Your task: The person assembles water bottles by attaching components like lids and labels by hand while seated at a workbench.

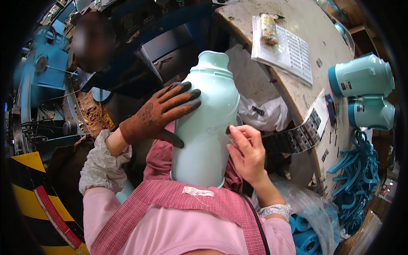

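Observation:
A pale green thermos flask shell point(206, 106) stands upright in the view, narrow neck at the far end, between my arm sleeves and over my checked red apron. My left hand point(163, 111), in a brown and black work glove, lies on the shell's left side with its fingers stretched and thumb apart. Bare, my right hand point(248, 151) pinches a small dark piece point(229, 129) against the shell's right side, beside a faint printed mark. Fingertips partly cover that piece, so its kind is unclear. A strip of dark labels point(293, 140) hangs off the worktable right of this hand.
On the worktable point(321, 55) at the right lie a printed sheet point(289, 53) and a small packet point(268, 29). Two thermos shells point(363, 76) lie beyond, above a pile of blue handles point(355, 170). A plastic bag point(327, 216) holds blue round parts. Machinery point(46, 68) stands left.

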Available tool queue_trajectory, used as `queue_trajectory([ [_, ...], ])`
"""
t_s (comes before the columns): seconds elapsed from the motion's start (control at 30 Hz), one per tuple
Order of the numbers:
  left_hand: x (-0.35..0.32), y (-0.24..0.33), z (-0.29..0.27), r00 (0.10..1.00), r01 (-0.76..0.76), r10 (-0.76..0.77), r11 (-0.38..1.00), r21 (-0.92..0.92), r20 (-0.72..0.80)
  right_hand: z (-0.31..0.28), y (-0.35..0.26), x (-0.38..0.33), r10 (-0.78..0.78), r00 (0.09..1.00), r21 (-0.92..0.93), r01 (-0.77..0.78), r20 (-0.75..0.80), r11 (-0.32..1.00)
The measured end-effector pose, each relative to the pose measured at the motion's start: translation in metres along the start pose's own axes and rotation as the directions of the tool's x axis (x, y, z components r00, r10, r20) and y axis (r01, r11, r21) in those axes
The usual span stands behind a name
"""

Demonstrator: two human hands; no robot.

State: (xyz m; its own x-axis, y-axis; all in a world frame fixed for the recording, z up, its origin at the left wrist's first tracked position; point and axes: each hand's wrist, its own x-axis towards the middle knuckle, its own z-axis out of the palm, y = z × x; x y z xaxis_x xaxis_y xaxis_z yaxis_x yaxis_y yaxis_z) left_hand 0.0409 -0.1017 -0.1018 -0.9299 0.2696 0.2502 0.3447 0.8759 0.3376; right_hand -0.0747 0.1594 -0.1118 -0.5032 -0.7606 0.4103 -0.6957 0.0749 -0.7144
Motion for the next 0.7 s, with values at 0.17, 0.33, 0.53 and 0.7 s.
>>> queue_trajectory([
  [0.17,-0.012,0.001,0.009,0.997,-0.049,0.049,0.999,-0.003,-0.068,0.030,-0.030,-0.016,0.079,0.996,-0.133,-0.085,-0.047,0.987],
  [0.33,-0.014,0.004,0.006,0.991,-0.076,0.076,0.997,0.006,-0.107,0.038,-0.046,-0.019,0.126,0.992,-0.297,-0.127,-0.024,0.946],
  [0.53,-0.011,0.008,-0.006,0.997,-0.073,0.073,0.994,0.082,0.012,0.043,-0.053,-0.019,0.161,0.986,-0.379,-0.166,-0.047,0.910],
  [0.7,0.000,0.018,-0.013,0.993,-0.057,0.041,0.987,0.150,0.108,0.034,-0.042,-0.015,0.135,0.991,-0.434,-0.119,0.007,0.893],
])
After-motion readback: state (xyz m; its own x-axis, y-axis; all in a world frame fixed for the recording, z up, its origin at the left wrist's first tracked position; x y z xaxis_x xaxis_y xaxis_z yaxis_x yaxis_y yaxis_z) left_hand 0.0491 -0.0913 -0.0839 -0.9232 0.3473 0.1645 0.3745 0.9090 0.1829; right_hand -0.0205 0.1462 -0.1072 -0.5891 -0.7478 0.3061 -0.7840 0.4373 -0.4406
